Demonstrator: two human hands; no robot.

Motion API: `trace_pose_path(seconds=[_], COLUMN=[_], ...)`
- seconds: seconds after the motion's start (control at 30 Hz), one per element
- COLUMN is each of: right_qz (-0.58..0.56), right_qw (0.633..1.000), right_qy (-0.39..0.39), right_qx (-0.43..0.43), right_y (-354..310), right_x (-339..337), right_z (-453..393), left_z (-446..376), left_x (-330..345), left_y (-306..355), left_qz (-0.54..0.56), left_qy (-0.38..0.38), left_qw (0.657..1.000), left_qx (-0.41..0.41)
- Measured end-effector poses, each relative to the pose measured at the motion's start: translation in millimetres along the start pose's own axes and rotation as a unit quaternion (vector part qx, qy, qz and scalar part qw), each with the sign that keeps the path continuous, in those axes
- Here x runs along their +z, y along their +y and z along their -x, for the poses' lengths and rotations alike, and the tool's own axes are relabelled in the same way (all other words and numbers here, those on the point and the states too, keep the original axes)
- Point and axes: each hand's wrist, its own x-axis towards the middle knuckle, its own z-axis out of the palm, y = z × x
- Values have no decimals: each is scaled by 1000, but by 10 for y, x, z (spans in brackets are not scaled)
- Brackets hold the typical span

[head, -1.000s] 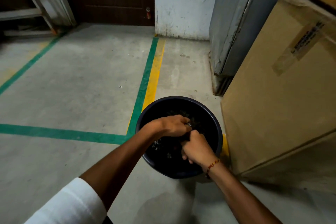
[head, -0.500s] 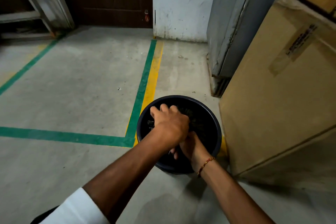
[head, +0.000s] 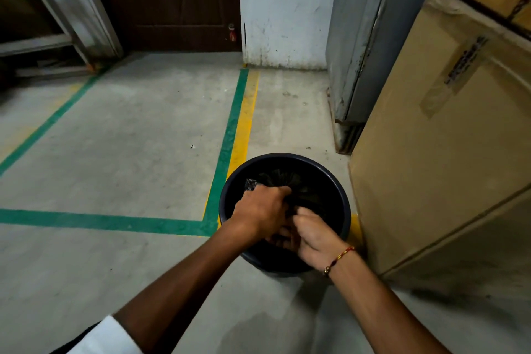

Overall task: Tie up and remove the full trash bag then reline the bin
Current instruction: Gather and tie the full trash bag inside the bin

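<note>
gripping the gathered neck of the bag (head: 290,181) inside the bin (head: 343,227), left hand (head: 263,210) and right hand (head: 314,236) curl their fingers round it, left hand farther in, bag directly beneath both.

1. The scene is dim overall, with a soft, cool light on the concrete floor (head: 129,138) and no hard glare.
2. The white wall (head: 283,8) beyond the bin (head: 342,195) is the brightest surface; the brown door (head: 172,0) left of it sinks into near-black.
3. The bin's inside is so dark that the black bag (head: 275,178) shows little detail.
4. A faint, soft-edged shadow lies on the floor nearer than the bin, under the forearms.
5. Wide-angle distortion bends the cardboard box (head: 431,167) right of the bin and the green floor line (head: 100,221).
6. Focus is fairly even; fine detail is smeared and slightly noisy.
</note>
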Motion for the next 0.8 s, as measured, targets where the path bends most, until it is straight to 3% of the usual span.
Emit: trace_pose_path(seconds=[0.17,0.3,0.4,0.53,0.63,0.73,0.8], right_qz=[40,189,328,498,569,576,605], right_qw=[999,979,943,867,811,793,762], right_qy=[22,58,45,30,41,-11,-49], right_qx=[-14,-42,-35,-21,-128,-200,-226], right_y=[43,12,-171,-555,-842,-1000,-1019], right_x=[4,-169,-387,-571,-523,-295,-105], right_z=[-45,-5,126,271,345,298,180], left_z=[151,259,260,217,240,285,288], left_x=[245,322,390,460,495,526,556], left_y=[17,119,173,165,173,194,183], left_qz=[77,167,238,226,213,188,163], left_qy=[63,83,79,81,91,93,94], left_qw=[995,982,968,971,973,978,982], left_qx=[-23,-19,3,14,17,22,29])
